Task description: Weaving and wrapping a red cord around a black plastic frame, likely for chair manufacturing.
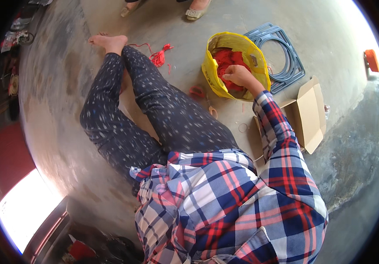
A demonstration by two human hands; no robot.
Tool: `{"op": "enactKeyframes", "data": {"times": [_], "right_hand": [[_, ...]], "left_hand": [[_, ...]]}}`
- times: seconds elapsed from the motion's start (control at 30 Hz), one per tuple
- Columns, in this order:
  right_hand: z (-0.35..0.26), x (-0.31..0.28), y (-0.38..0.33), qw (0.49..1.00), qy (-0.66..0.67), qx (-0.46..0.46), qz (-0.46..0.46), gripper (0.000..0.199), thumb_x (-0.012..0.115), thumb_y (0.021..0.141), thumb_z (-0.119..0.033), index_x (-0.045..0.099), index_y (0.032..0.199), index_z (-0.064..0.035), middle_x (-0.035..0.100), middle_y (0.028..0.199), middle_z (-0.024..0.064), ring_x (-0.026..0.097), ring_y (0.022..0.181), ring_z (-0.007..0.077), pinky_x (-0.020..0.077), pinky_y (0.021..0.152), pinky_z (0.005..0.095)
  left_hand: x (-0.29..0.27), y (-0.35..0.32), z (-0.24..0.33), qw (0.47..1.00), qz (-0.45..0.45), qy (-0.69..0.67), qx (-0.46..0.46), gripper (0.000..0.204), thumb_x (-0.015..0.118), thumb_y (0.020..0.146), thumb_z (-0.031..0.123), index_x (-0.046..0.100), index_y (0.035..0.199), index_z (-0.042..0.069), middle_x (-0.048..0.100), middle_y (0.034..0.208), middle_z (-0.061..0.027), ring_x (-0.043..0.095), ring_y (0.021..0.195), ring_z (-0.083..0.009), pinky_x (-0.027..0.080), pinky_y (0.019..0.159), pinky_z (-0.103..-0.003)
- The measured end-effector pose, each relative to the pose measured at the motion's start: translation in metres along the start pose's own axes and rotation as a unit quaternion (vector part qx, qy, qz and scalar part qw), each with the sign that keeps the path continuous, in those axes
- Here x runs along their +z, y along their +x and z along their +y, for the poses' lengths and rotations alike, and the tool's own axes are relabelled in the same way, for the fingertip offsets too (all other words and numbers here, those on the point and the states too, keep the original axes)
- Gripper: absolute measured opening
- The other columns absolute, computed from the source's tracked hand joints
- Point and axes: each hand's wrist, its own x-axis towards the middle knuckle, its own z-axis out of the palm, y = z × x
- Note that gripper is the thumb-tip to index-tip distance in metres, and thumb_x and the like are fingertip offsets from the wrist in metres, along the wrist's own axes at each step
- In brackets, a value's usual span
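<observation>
My right hand point(241, 76) reaches over the rim of a yellow bag point(264, 79) that stands open on the floor. Its fingers are curled together above a heap of red cord point(224, 57) inside the bag. Whatever lies between the fingertips is too small to make out. No part of my left hand shows. Left of the bag, near my foot, a bundle of red cord point(158, 59) rests on the floor with one loose end. Close to my leg are a dark red ring-shaped thing point(197, 91) and an orange loop-shaped handle point(213, 113).
Blue-grey square frames with round centres point(298, 61) lie behind the bag. An open cardboard box point(311, 114) stands beside my right arm. Another person's shoes point(197, 13) are at the far edge. An orange object point(371, 60) sits at far right.
</observation>
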Motion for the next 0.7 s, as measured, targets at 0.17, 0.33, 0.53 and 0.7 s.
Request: {"op": "enactKeyframes", "data": {"times": [0.17, 0.33, 0.53, 0.7], "right_hand": [[-0.024, 0.0, 0.062, 0.996, -0.074, -0.045, 0.022, 0.036, 0.069, 0.078, -0.034, 0.069, 0.094, -0.0008, 0.068, 0.093, 0.0218, 0.065, 0.087, 0.0376, 0.0508, 0.078, 0.0422], [-0.002, 0.007, 0.069, 0.975, -0.128, 0.095, 0.155, 0.039, 0.067, 0.077, -0.03, 0.066, 0.105, -0.004, 0.065, 0.111, 0.0212, 0.063, 0.102, 0.0374, 0.0499, 0.088, 0.0426], [-0.045, 0.012, 0.071, 0.962, -0.168, 0.17, 0.129, 0.035, 0.062, 0.08, -0.027, 0.069, 0.107, -0.0066, 0.062, 0.123, 0.0177, 0.058, 0.116, 0.0332, 0.0489, 0.094, 0.0396], [-0.063, 0.003, 0.06, 0.975, -0.11, 0.187, 0.04, 0.038, 0.066, 0.074, -0.025, 0.069, 0.109, -0.0107, 0.064, 0.119, 0.0168, 0.061, 0.111, 0.0332, 0.0496, 0.092, 0.0398]], "left_hand": [[-0.053, 0.03, 0.042, 0.954, 0.074, 0.265, 0.12, 0.05, 0.05, 0.078, 0.021, 0.018, 0.112, 0.004, 0.032, 0.114, -0.0155, 0.03, 0.106, -0.0277, 0.023, 0.1, -0.032], [-0.055, 0.037, 0.014, 0.842, 0.091, 0.508, 0.157, 0.073, 0.059, 0.07, 0.017, 0.017, 0.125, -0.006, 0.032, 0.125, -0.0255, 0.033, 0.118, -0.0351, 0.023, 0.107, -0.035], [-0.119, 0.096, -0.005, 0.607, 0.139, 0.752, 0.214, 0.102, 0.071, 0.061, 0.014, 0.015, 0.141, -0.017, 0.033, 0.139, -0.0376, 0.036, 0.133, -0.0439, 0.023, 0.116, -0.039], [-0.119, 0.099, -0.005, 0.661, 0.139, 0.705, 0.216, 0.102, 0.071, 0.06, 0.012, 0.015, 0.141, -0.017, 0.033, 0.139, -0.037, 0.036, 0.133, -0.0424, 0.023, 0.116, -0.038]]}}
